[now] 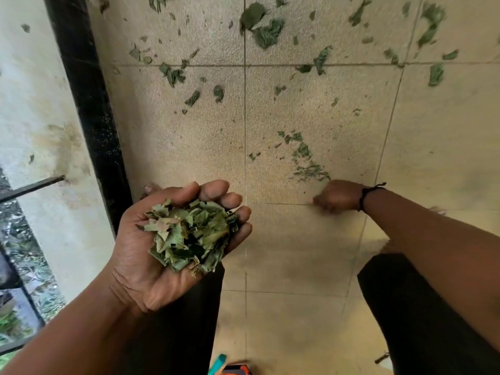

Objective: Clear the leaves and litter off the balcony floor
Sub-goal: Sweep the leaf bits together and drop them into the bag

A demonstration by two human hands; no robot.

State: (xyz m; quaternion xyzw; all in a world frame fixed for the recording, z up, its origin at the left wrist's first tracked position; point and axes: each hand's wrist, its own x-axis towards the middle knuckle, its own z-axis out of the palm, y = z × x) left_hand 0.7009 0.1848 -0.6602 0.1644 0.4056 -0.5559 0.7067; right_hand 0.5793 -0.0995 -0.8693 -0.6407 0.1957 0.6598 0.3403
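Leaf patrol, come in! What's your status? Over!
Left hand cupped, holding a pile of torn leaves. Right hand low at the floor, blurred, grip unclear, beside a small leaf trail. Many scattered leaves remain on the tiles ahead. Nothing blocking.

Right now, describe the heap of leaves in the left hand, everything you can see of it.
The heap of leaves is a loose mound of torn, dry-looking pieces, pale green with a few darker bits. It lies in the upturned palm of the left hand, whose fingers curl up around its far edge like a cup. Some scraps overhang the palm's near side. It is held above the tiled floor, beside the person's dark-clad knee.
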